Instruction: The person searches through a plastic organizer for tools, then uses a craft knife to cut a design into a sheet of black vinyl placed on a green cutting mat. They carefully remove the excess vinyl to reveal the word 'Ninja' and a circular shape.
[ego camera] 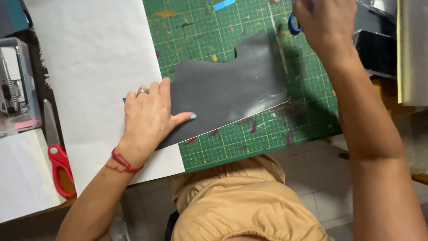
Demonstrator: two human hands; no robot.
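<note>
A dark grey cut sheet (227,91) with a curved notch on its far edge lies across a green cutting mat (249,138) and a large white paper sheet (93,67). My left hand (149,118) rests flat on the grey sheet's left end, fingers together, thumb stretched out over it. My right hand (323,22) reaches to the mat's far right, fingers curled around a small blue object (293,23) that is mostly hidden.
Red-handled scissors (55,151) lie at the left beside the white paper. A clear plastic box (15,87) stands at the far left. A black phone-like slab (376,51) and yellow-edged sheets (412,49) sit at the right. The table edge runs just below the mat.
</note>
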